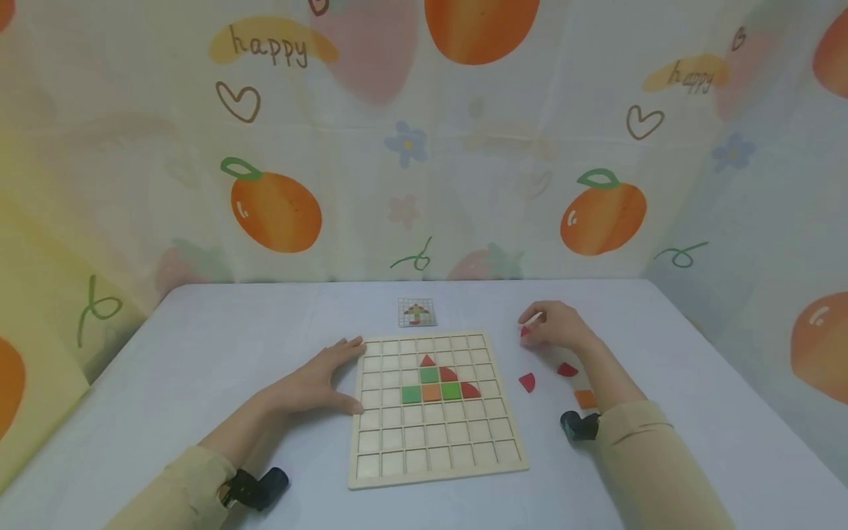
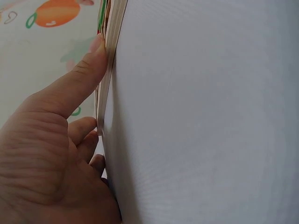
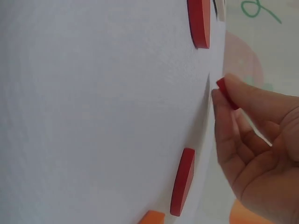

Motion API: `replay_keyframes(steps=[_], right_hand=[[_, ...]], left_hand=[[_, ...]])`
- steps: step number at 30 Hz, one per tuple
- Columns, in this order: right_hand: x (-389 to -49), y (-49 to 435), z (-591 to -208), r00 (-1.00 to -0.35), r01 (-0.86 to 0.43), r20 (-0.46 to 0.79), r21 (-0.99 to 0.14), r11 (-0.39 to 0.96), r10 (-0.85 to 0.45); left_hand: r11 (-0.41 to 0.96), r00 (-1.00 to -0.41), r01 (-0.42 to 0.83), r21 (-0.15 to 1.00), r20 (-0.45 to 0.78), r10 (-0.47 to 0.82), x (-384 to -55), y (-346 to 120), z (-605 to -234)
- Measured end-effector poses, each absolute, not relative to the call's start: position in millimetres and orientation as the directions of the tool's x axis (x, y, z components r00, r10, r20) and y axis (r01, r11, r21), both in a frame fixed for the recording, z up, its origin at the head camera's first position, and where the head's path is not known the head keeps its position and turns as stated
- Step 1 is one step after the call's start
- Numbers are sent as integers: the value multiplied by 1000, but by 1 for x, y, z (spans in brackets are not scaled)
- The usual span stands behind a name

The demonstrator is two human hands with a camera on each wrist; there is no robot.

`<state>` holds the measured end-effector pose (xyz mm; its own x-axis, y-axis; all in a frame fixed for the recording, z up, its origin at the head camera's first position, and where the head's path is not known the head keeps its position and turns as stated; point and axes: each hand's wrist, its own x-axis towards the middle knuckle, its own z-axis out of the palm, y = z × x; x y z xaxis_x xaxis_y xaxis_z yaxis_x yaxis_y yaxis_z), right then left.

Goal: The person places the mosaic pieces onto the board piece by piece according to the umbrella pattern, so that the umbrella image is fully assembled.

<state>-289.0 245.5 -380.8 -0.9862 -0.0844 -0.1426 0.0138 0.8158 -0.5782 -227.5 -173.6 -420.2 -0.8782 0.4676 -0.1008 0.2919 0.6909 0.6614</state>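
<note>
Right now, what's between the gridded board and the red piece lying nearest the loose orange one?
Another red piece lies between them on the white tabletop, apart from both, as the head view shows.

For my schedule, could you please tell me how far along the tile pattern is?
Done: seven tiles sit on the board, its edge touched by the left hand.
In hand: a red piece, pinched by the right hand.
Remaining: two red pieces and an orange one lie on the table, probably to be placed; the card is too small to compare.
</note>
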Motion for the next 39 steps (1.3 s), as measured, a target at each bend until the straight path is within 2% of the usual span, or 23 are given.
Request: replay_keyframes(steps=[8,17,27,39], right_hand=[[-288,233,-378,-989,11,-108,-748,664,-106],[-280,208,-365,-982,-43,-65,-832,553,-175],[-275,178,-359,-969,-106,-26,-857,504,-247],[-264,137,-355,-925,-127,-73,-865,485,-373]], left_hand=[[687,-879,293,665,-97,468,-227,-175,-420],[683,-875,293,669,-101,474,-228,-175,-420],[692,-881,281,664,-107,461,-229,-176,-422],[681,-870,312,663,-89,485,-230,-179,-426]])
